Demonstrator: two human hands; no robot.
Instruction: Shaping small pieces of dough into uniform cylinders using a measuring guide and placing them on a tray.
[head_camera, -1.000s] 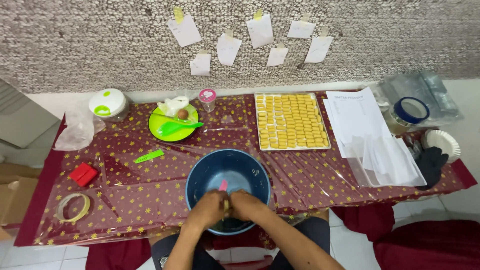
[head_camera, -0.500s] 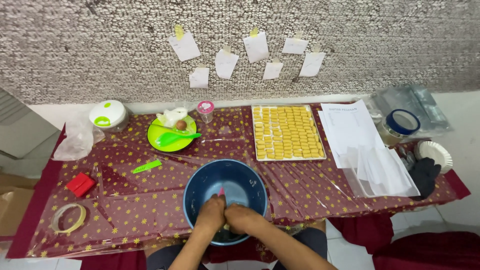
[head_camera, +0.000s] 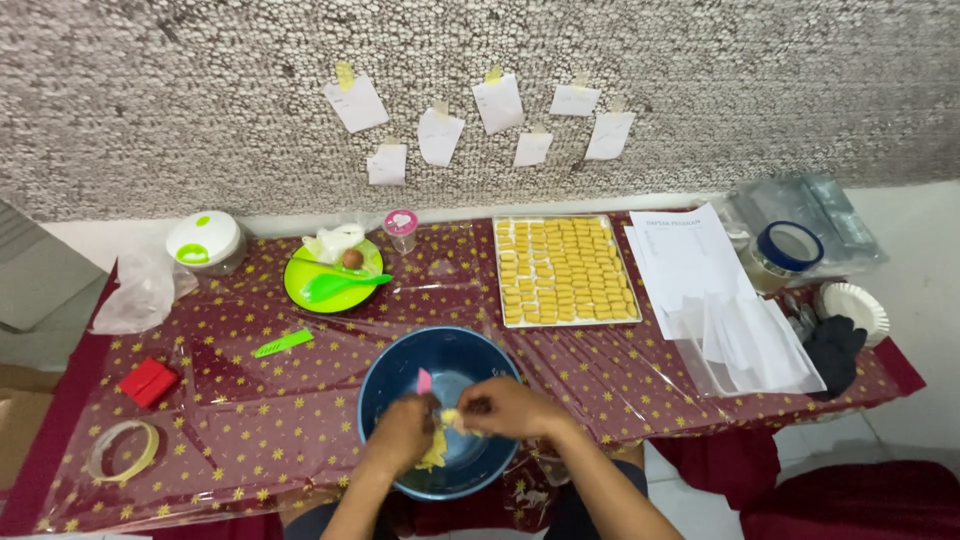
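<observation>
Head view, bowl: round dark-blue plastic bowl (head_camera: 450, 372) at table's near edge, at 6 o'clock of the scene, on a maroon star-print cloth under clear plastic (head_camera: 250, 400).
Left hand: left hand (head_camera: 405, 432) over the bowl, fingers curled around a lump of pale yellow dough (head_camera: 437, 447), with a small pink scraper (head_camera: 424, 381) sticking up at 12 o'clock of the knuckles.
Right hand: right hand (head_camera: 505, 407) just beside the left, fingers pinched shut on a small piece of the same dough.
At 1 o'clock of bowl: rectangular metal tray (head_camera: 499, 270) filled with rows of small yellow pastries.
At 11 o'clock: round lime-green plate (head_camera: 300, 290) bearing a green plastic spoon (head_camera: 340, 284).
At 3 o'clock: stack of white paper sheets (head_camera: 690, 260).
At 9 o'clock: small red box (head_camera: 149, 381); roll of clear tape (head_camera: 122, 450) near the left corner.
</observation>
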